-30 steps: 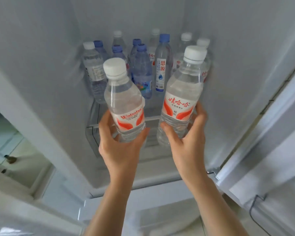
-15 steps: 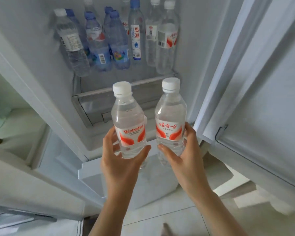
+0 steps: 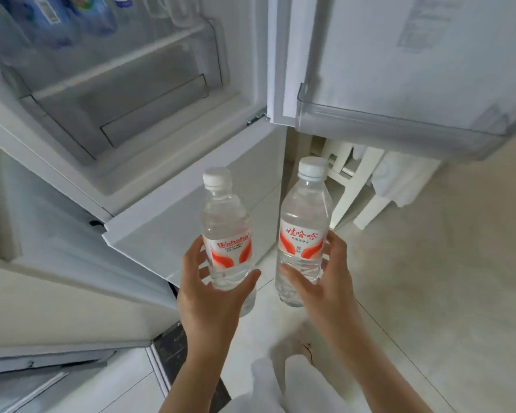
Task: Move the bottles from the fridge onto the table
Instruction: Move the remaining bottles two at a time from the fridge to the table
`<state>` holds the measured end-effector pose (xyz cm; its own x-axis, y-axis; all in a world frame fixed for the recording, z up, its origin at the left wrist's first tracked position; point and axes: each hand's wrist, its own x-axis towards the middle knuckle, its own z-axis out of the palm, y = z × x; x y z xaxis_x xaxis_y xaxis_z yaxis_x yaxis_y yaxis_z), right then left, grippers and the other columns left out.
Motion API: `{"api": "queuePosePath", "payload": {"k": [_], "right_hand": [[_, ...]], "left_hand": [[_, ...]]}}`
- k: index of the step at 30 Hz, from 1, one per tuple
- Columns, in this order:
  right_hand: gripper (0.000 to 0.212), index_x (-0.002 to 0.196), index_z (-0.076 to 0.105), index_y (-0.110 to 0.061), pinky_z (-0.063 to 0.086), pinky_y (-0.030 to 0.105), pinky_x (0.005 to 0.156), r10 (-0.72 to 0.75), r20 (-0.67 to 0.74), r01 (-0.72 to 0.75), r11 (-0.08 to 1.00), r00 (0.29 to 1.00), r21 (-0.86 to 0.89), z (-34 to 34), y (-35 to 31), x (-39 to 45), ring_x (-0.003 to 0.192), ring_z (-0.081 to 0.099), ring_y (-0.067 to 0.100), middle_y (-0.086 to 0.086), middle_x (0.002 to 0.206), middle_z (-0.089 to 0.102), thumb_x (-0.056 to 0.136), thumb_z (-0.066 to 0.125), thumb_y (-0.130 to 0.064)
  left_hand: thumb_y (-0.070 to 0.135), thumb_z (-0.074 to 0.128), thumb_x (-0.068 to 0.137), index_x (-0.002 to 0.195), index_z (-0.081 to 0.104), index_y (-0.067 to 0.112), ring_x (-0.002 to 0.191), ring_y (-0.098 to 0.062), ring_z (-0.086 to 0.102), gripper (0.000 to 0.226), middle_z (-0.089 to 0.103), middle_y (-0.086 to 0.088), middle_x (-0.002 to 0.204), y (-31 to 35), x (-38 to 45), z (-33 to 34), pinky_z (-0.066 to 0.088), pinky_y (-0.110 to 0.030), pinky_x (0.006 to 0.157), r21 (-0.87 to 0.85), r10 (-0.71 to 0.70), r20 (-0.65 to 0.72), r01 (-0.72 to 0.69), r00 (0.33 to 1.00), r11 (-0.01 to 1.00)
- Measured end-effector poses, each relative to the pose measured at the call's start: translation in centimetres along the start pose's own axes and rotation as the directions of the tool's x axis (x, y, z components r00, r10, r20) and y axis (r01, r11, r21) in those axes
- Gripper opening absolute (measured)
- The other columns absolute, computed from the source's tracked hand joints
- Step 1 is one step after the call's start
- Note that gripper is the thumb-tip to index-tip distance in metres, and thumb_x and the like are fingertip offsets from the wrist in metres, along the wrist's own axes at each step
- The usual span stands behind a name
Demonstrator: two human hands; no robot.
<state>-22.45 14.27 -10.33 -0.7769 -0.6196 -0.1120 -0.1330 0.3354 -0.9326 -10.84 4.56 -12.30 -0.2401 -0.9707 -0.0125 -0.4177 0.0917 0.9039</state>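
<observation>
My left hand (image 3: 212, 296) grips a clear water bottle (image 3: 225, 231) with a white cap and a red and white label. My right hand (image 3: 325, 287) holds a second clear bottle (image 3: 303, 231) of the same kind, upright beside the first. Both bottles are outside the fridge, above the floor and in front of its lower door. Several more bottles (image 3: 57, 22), some blue, stand on the fridge shelf at the top left, cut off by the frame edge. The table is not in view.
The open fridge compartment (image 3: 125, 93) fills the upper left. Its open door with a clear door bin (image 3: 399, 126) juts out at the upper right. A white chair frame (image 3: 358, 186) stands behind the door. Pale floor tiles (image 3: 444, 278) spread to the right.
Both hands have drawn the two bottles out of the fridge and down. The view has tipped downward, so the shelf bottles have slid to the top edge and the floor shows.
</observation>
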Motion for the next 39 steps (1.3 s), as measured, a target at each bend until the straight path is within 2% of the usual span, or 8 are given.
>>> {"api": "queuePosePath", "payload": {"k": [6, 11, 14, 17, 24, 30, 36, 39], "right_hand": [[0.066, 0.120, 0.026, -0.041, 0.049, 0.038, 0.100, 0.193, -0.169, -0.193, 0.981, 0.967, 0.012, -5.0, 3.5, -5.3, 0.116, 0.056, 0.014, -0.005, 0.132, 0.051, 0.078, 0.075, -0.026], [0.067, 0.124, 0.031, -0.031, 0.049, 0.031, 0.097, 0.320, -0.276, -0.307, 0.947, 0.906, 0.092, -11.0, 7.2, -9.3, 0.114, 0.058, 0.018, -0.001, 0.128, 0.054, 0.077, 0.077, -0.018], [0.069, 0.122, 0.032, -0.033, 0.049, 0.019, 0.086, 0.372, -0.338, -0.343, 0.928, 0.865, 0.144, -15.2, 9.7, -12.1, 0.109, 0.060, 0.016, -0.004, 0.123, 0.056, 0.075, 0.079, -0.016], [0.069, 0.123, 0.034, -0.031, 0.052, 0.028, 0.089, 0.414, -0.385, -0.359, 0.910, 0.825, 0.209, -20.2, 12.7, -14.6, 0.107, 0.061, 0.015, -0.005, 0.121, 0.057, 0.074, 0.080, -0.017], [0.072, 0.120, 0.034, -0.029, 0.051, 0.016, 0.075, 0.462, -0.485, -0.371, 0.887, 0.743, 0.275, -33.0, 18.3, -19.0, 0.100, 0.063, 0.014, -0.014, 0.108, 0.054, 0.069, 0.083, -0.014], [0.073, 0.116, 0.033, -0.030, 0.048, 0.004, 0.063, 0.468, -0.550, -0.376, 0.884, 0.692, 0.279, -40.2, 20.9, -19.9, 0.091, 0.060, 0.001, -0.020, 0.102, 0.053, 0.067, 0.085, -0.014], [0.073, 0.115, 0.035, -0.027, 0.048, 0.005, 0.060, 0.485, -0.543, -0.380, 0.875, 0.685, 0.302, -44.9, 22.5, -17.1, 0.086, 0.058, -0.006, -0.022, 0.097, 0.054, 0.065, 0.087, -0.015], [0.074, 0.115, 0.035, -0.027, 0.047, 0.010, 0.062, 0.490, -0.532, -0.379, 0.872, 0.691, 0.311, -47.3, 23.4, -14.4, 0.087, 0.060, -0.004, -0.018, 0.099, 0.056, 0.064, 0.087, -0.015]], "left_hand": [[0.033, 0.090, 0.056, 0.134, 0.043, 0.028, 0.100, -0.012, 0.056, 0.091, 0.060, 0.006, 0.124, 0.2, -5.7, 2.8, 0.047, -0.027, 0.085, 0.051, -0.020, 0.206, 0.009, 0.978, 0.999], [0.034, 0.087, 0.060, 0.135, 0.041, 0.029, 0.101, -0.010, 0.053, 0.088, 0.059, 0.003, 0.131, 1.3, -10.7, 6.9, 0.044, -0.028, 0.087, 0.085, 0.017, 0.363, -0.052, 0.931, 0.995], [0.037, 0.088, 0.060, 0.133, 0.039, 0.034, 0.102, -0.008, 0.053, 0.088, 0.058, 0.006, 0.131, 2.4, -14.4, 10.1, 0.049, -0.037, 0.094, 0.091, 0.019, 0.441, -0.066, 0.897, 0.994], [0.036, 0.089, 0.058, 0.133, 0.038, 0.038, 0.105, -0.010, 0.057, 0.090, 0.058, 0.008, 0.131, 3.6, -18.8, 13.8, 0.052, -0.043, 0.097, 0.091, 0.016, 0.526, -0.076, 0.850, 0.993], [0.026, 0.093, 0.056, 0.132, 0.044, 0.033, 0.099, -0.008, 0.059, 0.091, 0.059, 0.016, 0.115, 6.0, -30.2, 22.8, 0.049, -0.024, 0.085, 0.041, 0.037, 0.673, -0.087, 0.739, 0.995], [0.024, 0.093, 0.054, 0.118, 0.041, 0.044, 0.090, 0.013, 0.056, 0.085, 0.056, 0.030, 0.104, 9.1, -34.8, 28.3, 0.040, -0.005, 0.069, 0.002, 0.086, 0.741, -0.131, 0.666, 0.991], [0.031, 0.094, 0.051, 0.118, 0.042, 0.045, 0.091, 0.008, 0.059, 0.085, 0.056, 0.031, 0.103, 11.3, -35.1, 33.6, 0.051, -0.021, 0.077, 0.026, 0.111, 0.730, -0.190, 0.675, 0.981], [0.031, 0.093, 0.052, 0.118, 0.042, 0.045, 0.093, -0.003, 0.062, 0.085, 0.056, 0.029, 0.102, 12.6, -34.3, 37.0, 0.054, -0.031, 0.084, 0.047, 0.120, 0.719, -0.220, 0.684, 0.974]]}}
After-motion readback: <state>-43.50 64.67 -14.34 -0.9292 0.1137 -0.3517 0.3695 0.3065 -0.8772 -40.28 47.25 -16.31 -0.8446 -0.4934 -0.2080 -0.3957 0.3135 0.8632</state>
